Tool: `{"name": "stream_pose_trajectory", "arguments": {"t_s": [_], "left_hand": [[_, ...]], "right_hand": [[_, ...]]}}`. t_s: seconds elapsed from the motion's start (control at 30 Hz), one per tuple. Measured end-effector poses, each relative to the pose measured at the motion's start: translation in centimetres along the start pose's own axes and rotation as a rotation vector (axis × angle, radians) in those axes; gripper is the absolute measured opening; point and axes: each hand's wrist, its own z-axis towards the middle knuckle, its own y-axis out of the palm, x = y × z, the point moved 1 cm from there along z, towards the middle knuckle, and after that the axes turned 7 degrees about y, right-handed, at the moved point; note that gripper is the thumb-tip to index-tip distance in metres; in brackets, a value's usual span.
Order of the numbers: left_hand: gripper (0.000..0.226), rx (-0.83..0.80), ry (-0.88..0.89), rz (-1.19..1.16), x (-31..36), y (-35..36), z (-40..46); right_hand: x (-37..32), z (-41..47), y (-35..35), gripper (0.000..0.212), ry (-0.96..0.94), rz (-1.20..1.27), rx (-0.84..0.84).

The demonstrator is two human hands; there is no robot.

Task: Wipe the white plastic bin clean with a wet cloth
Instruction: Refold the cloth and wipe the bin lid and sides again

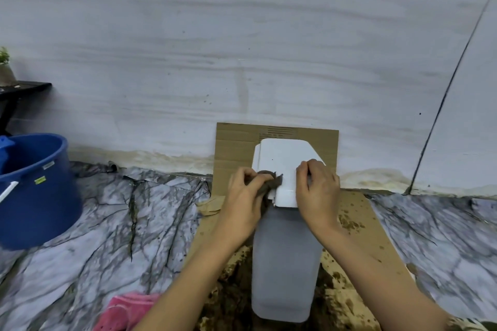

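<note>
The white plastic bin (pixel 285 258) stands on stained cardboard in the lower middle, with its white lid (pixel 282 158) raised toward the wall. My left hand (pixel 244 201) is closed around a dirty brown cloth (pixel 269 183) and presses it against the lid's left edge. My right hand (pixel 317 188) grips the lid's right side, fingers curled over the edge. Part of the cloth is hidden under my left fingers.
A blue bucket (pixel 35 191) stands at the left on the marble-patterned floor (pixel 121 236). A pink cloth (pixel 126 309) lies at the bottom left. Brown cardboard (pixel 236 148) leans on the grey wall, and more muddy cardboard (pixel 357 226) lies under the bin.
</note>
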Motion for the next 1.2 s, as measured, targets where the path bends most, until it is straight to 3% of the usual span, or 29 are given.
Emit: {"name": "stream_pose_trajectory", "arguments": {"t_s": [0.17, 0.37, 0.47, 0.6, 0.7, 0.83, 0.9, 1.0, 1.03, 1.1, 1.2], "left_hand": [[0.029, 0.161, -0.316, -0.073, -1.1, -0.1, 0.7], [0.037, 0.152, -0.099, -0.079, 2.0, 1.3, -2.9], [0.039, 0.141, -0.115, -0.009, 1.1, 1.5, -3.6], [0.031, 0.226, -0.277, -0.067, 0.3, 1.1, -2.7], [0.034, 0.239, -0.143, -0.099, 1.8, 1.5, -2.6], [0.030, 0.314, -0.162, -0.145, 1.5, 2.7, -2.4], [0.024, 0.369, -0.274, -0.224, 0.0, 2.8, -0.9], [0.024, 0.381, -0.665, -0.601, -3.1, 3.2, 0.9], [0.024, 0.398, -0.710, -0.658, -3.7, 3.7, 0.6], [0.028, 0.384, -0.584, -0.563, -3.3, 5.4, -0.9], [0.057, 0.158, -0.272, -0.343, -1.2, 9.8, -4.5]], "right_hand": [[-0.8, 0.1, 0.5, 0.032, 0.013, -0.006, -0.009], [-0.3, 0.6, 0.6, 0.033, 0.056, 0.033, 0.013], [-0.5, 0.0, 0.5, 0.033, 0.028, 0.037, 0.019], [-0.4, 0.2, 0.4, 0.034, 0.036, 0.051, 0.030], [-0.6, 0.9, 0.6, 0.030, 0.063, 0.047, 0.000], [-0.2, 1.5, 0.8, 0.021, 0.094, 0.051, -0.046], [-0.2, 2.2, 0.8, 0.021, 0.117, 0.087, -0.066], [-0.1, 3.2, 0.9, 0.023, 0.140, 0.097, -0.093], [-0.1, 3.4, 1.0, 0.023, 0.137, 0.083, -0.108], [-0.1, 4.0, 1.4, 0.022, 0.143, 0.055, -0.135], [0.3, 5.9, 1.9, 0.026, 0.223, 0.069, -0.166]]}}
